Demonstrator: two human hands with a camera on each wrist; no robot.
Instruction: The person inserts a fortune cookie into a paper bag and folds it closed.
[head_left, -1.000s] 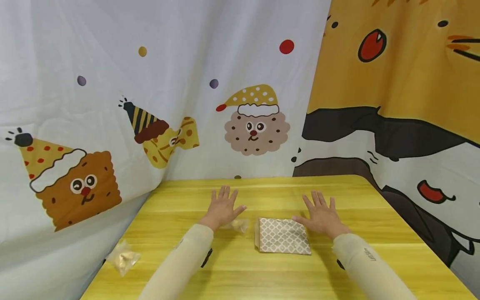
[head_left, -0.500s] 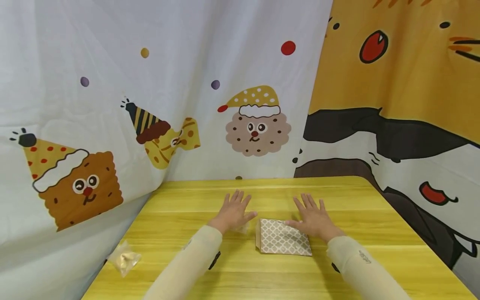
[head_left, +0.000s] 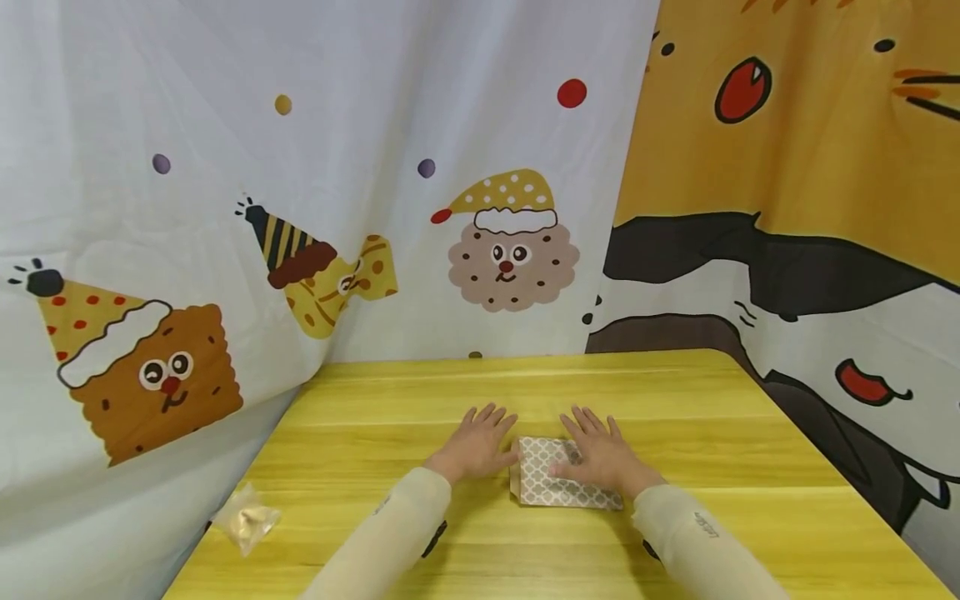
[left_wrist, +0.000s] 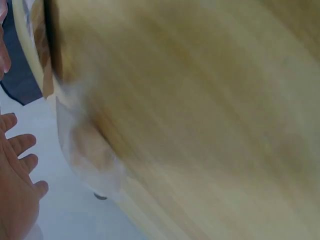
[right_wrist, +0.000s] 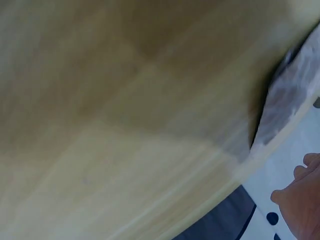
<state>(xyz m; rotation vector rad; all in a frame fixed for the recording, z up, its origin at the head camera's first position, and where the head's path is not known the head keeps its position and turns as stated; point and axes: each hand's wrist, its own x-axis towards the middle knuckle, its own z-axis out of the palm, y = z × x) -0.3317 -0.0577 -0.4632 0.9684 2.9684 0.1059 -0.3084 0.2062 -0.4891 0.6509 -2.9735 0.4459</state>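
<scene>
A flat paper bag (head_left: 542, 492) with a beige-and-white lattice print lies in the middle of the table, its plain brown side facing left. My right hand (head_left: 604, 457) is over its right part, fingers spread and straight, thumb extended across it; contact is unclear. Beside its left edge is my left hand (head_left: 474, 446), also spread, thumb close to that edge. A clear plastic packet (left_wrist: 92, 150) with something tan inside shows in the left wrist view; in the head view the left hand hides it. The right wrist view catches the bag (right_wrist: 287, 97) and part of the right hand (right_wrist: 302, 200).
Another clear packet (head_left: 247, 518) with a tan piece inside lies near the left edge of the yellow wood-grain table (head_left: 600, 558). Behind the table hangs a cloth (head_left: 375, 100) printed with cartoon figures.
Both hands have moved inward and slightly nearer the body, the right one coming over the paper bag. The packet behind the left hand has become hidden in the head view.
</scene>
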